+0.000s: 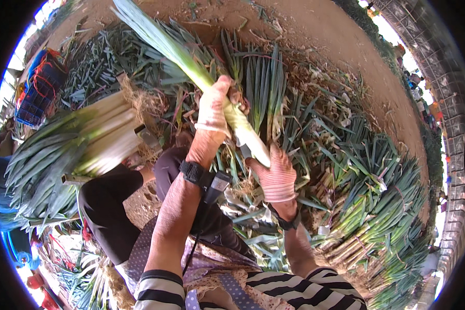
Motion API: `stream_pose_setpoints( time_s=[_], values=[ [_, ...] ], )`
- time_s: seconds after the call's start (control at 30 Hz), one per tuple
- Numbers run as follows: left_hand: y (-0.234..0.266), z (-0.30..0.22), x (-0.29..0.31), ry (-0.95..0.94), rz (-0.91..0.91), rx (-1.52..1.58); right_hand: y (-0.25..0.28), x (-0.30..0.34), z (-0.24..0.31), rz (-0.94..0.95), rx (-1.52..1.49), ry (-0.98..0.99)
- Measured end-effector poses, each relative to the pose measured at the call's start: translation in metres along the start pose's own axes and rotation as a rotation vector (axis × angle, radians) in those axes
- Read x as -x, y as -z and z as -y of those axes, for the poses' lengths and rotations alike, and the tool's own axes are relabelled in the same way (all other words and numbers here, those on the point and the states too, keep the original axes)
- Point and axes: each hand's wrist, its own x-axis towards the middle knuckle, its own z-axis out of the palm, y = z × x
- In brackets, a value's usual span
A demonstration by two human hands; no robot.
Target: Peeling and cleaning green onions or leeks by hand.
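Note:
My left hand (213, 108), in a pale work glove, is closed around a thick leek (191, 66). The leek slants from the upper left, green leaves at the far end, down to its white base. At that base is my right hand (275, 175), gloved and striped with reddish dirt, its fingers closed against the white end. A small grey, blade-like piece (246, 151) shows beside the right thumb; how it is held is hidden. Just right of the leek stand tied leeks with dark green leaves (261, 85).
A big stack of leeks (95, 135) rests in a metal-ended holder on the left. Leafy leeks (113, 62) lie behind it, near a blue crate (39, 95). Tied bundles (359, 230) are piled on the right, among leaf scraps (325, 82). My bent knees are close below.

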Motion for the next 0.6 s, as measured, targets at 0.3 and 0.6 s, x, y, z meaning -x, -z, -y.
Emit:
stream_pose_setpoints(
  time_s=[0.3,0.6],
  values=[
    [0.035,0.012,0.023,0.293,0.546,-0.384,0.039,-0.001,0.006,0.312,-1.611,-0.975],
    [0.033,-0.014,-0.022,-0.101,0.265,0.012,0.038,0.043,0.015,0.472,-1.715,-0.998]
  ],
)
